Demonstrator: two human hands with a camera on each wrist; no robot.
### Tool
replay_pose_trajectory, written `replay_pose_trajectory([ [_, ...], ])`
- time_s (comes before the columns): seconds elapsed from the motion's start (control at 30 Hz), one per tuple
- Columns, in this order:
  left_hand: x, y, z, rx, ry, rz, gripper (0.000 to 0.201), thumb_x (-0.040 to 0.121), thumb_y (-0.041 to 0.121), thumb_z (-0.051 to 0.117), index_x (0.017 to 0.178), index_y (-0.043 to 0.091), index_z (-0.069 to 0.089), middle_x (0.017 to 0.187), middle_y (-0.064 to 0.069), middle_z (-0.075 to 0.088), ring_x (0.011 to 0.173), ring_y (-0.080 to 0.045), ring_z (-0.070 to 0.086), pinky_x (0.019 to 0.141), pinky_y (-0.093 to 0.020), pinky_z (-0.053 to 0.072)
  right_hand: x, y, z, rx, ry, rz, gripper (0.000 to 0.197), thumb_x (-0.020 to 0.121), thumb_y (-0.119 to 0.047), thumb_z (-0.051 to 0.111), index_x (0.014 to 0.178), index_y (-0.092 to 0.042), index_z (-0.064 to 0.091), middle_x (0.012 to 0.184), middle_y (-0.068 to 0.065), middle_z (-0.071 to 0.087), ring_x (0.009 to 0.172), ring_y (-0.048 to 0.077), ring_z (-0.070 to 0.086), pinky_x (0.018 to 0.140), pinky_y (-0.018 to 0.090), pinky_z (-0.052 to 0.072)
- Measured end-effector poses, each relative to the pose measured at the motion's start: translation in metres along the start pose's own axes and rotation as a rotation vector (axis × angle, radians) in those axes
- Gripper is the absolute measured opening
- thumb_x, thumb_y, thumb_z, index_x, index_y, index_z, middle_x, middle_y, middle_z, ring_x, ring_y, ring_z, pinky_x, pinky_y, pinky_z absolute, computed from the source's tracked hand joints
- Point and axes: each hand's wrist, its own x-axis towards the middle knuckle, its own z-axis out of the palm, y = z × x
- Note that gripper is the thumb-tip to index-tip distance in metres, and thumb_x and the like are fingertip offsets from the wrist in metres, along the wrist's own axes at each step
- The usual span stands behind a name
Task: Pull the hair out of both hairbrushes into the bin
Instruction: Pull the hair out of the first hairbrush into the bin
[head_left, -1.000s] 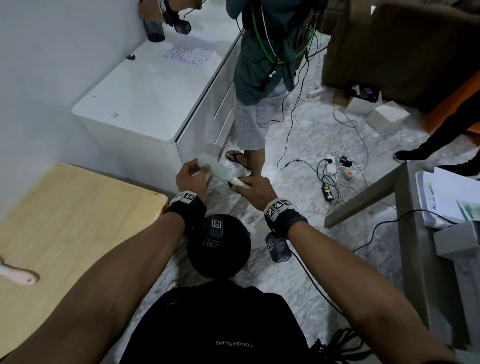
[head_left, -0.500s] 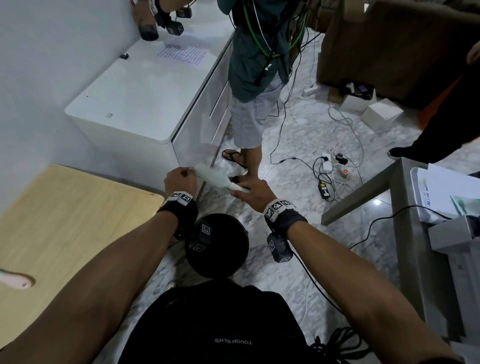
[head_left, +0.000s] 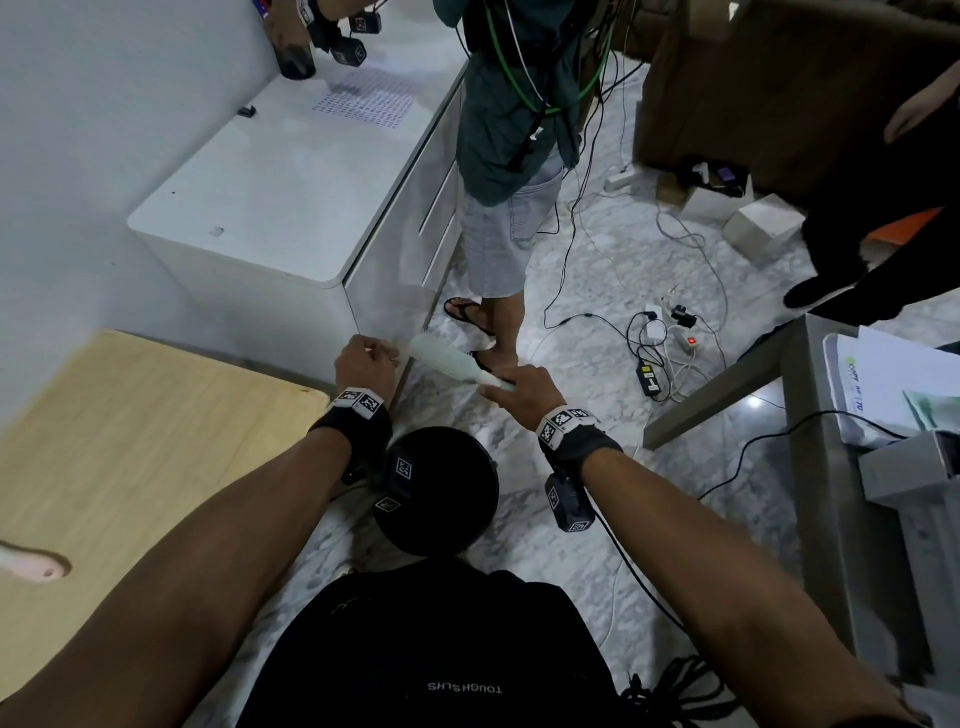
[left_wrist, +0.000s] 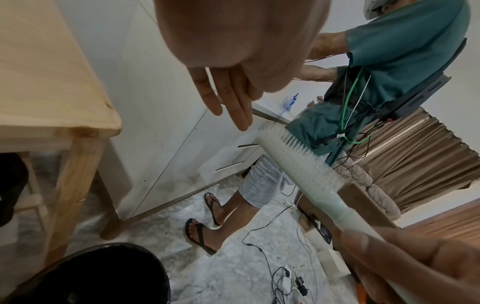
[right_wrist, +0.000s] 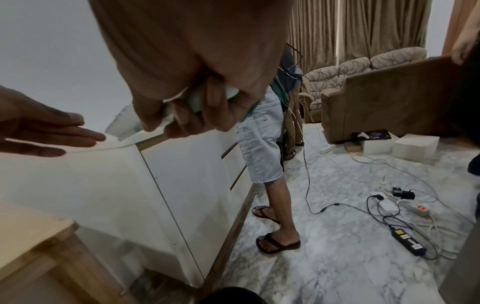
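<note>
While the pale green hairbrush is held out in the air beyond the black bin, its handle is clasped in the right hand, with the fingers wrapped firmly round the handle in the right wrist view. The bristles are turned away from the person, toward the white cabinet. The left hand is stationed just beside the brush tip; its fingers are seen extended and close together, and nothing can be made out held in them. No clump of hair can be discerned among the bristles; fine strands would be too small to tell.

For the step judged to be in hand, a pull of hair from the brush head, the handle should be kept steady while the strands are pinched near the bristle roots and drawn along the bristles, not across them. The brush is best brought back over the bin opening first, so that loose hair falls inside.

The bin is lined in black; its contents cannot be seen. A second, pink brush lies on the wooden bench, only its handle end in view
</note>
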Motion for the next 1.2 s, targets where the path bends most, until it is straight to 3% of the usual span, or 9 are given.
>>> replay_pose_trajectory([
  [0.17, 0.008, -0.011, -0.009, 0.095, -0.123, -0.069, 0.020, 0.075, 0.025, 0.059, 0.059, 0.018, 0.067, 0.065, -0.009, 0.074, 0.063, -0.020, 0.073, 0.074, -0.038, 0.061, 0.001, 0.019, 0.007, -0.064, -0.005, 0.114, 0.026, 0.084, -0.040, 0.068, 0.097, -0.019, 0.075, 0.069, 0.001, 0.062, 0.067, 0.018, 0.057, 0.062, 0.029, 0.040],
  [0.27, 0.007, -0.017, -0.011, 0.327, -0.216, -0.044, 0.030, 0.066, 0.036, 0.055, 0.068, 0.014, 0.075, 0.063, -0.007, 0.074, 0.070, -0.020, 0.073, 0.074, -0.030, 0.060, 0.000, 0.021, 0.010, -0.082, -0.011, 0.145, 0.021, 0.082, -0.040, 0.069, 0.086, -0.020, 0.074, 0.065, 0.001, 0.062, 0.066, 0.019, 0.058, 0.061, 0.029, 0.042],
  [0.4, 0.000, -0.025, -0.010, 0.503, -0.441, -0.067, 0.022, 0.063, 0.020, 0.069, 0.074, 0.003, 0.076, 0.077, -0.019, 0.075, 0.076, -0.029, 0.073, 0.076, -0.044, 0.061, 0.000, 0.021, 0.017, -0.101, -0.045, 0.185, 0.024, 0.081, -0.042, 0.068, 0.075, -0.019, 0.070, 0.061, 0.002, 0.061, 0.066, 0.021, 0.058, 0.061, 0.031, 0.044],
  [0.53, -0.011, -0.020, -0.011, 0.561, -0.549, -0.047, 0.015, 0.072, 0.008, 0.069, 0.084, 0.003, 0.077, 0.089, -0.019, 0.075, 0.087, -0.030, 0.071, 0.085, -0.039, 0.058, -0.002, 0.019, 0.025, -0.118, -0.055, 0.210, 0.020, 0.079, -0.041, 0.068, 0.069, -0.024, 0.066, 0.058, 0.002, 0.056, 0.064, 0.022, 0.056, 0.060, 0.030, 0.043],
  [0.7, -0.014, -0.025, -0.008, 0.596, -0.598, -0.088, 0.078, 0.068, 0.029, 0.082, 0.132, 0.003, 0.045, 0.132, -0.016, 0.056, 0.121, -0.032, 0.054, 0.101, -0.039, 0.045, -0.006, 0.016, 0.037, -0.114, -0.039, 0.238, 0.025, 0.076, -0.042, 0.069, 0.077, -0.018, 0.072, 0.067, 0.007, 0.065, 0.074, 0.027, 0.064, 0.064, 0.032, 0.048],
  [0.8, -0.016, -0.021, -0.005, 0.482, -0.534, -0.048, 0.095, 0.060, 0.045, 0.084, 0.135, 0.008, 0.039, 0.138, -0.014, 0.049, 0.124, -0.031, 0.051, 0.097, -0.037, 0.043, -0.007, 0.013, 0.046, -0.110, -0.048, 0.244, 0.027, 0.077, -0.044, 0.068, 0.080, -0.018, 0.074, 0.072, 0.010, 0.070, 0.077, 0.028, 0.066, 0.068, 0.035, 0.053],
  [0.93, -0.010, -0.021, -0.001, 0.395, -0.467, -0.019, 0.120, 0.032, 0.076, 0.077, 0.129, 0.014, 0.045, 0.129, -0.010, 0.058, 0.115, -0.029, 0.058, 0.095, -0.040, 0.051, -0.010, 0.004, 0.057, -0.079, -0.030, 0.229, 0.022, 0.077, -0.046, 0.067, 0.064, -0.028, 0.066, 0.067, 0.006, 0.064, 0.077, 0.028, 0.065, 0.067, 0.029, 0.046],
  [1.03, -0.008, -0.017, 0.000, 0.400, -0.455, -0.034, 0.111, 0.043, 0.066, 0.081, 0.131, 0.009, 0.043, 0.132, -0.013, 0.053, 0.117, -0.032, 0.055, 0.095, -0.042, 0.050, -0.011, -0.004, 0.065, -0.048, -0.003, 0.186, 0.031, 0.074, -0.052, 0.061, 0.085, -0.026, 0.074, 0.079, 0.008, 0.072, 0.080, 0.027, 0.067, 0.067, 0.028, 0.046],
  [1.2, -0.004, -0.009, -0.006, 0.306, -0.447, -0.038, 0.080, 0.058, 0.046, 0.084, 0.119, 0.005, 0.054, 0.120, -0.013, 0.062, 0.107, -0.030, 0.061, 0.085, -0.037, 0.052, -0.011, -0.015, 0.077, -0.014, 0.028, 0.160, 0.044, 0.068, -0.056, 0.054, 0.097, -0.029, 0.074, 0.087, 0.007, 0.075, 0.085, 0.025, 0.068, 0.074, 0.033, 0.054],
])
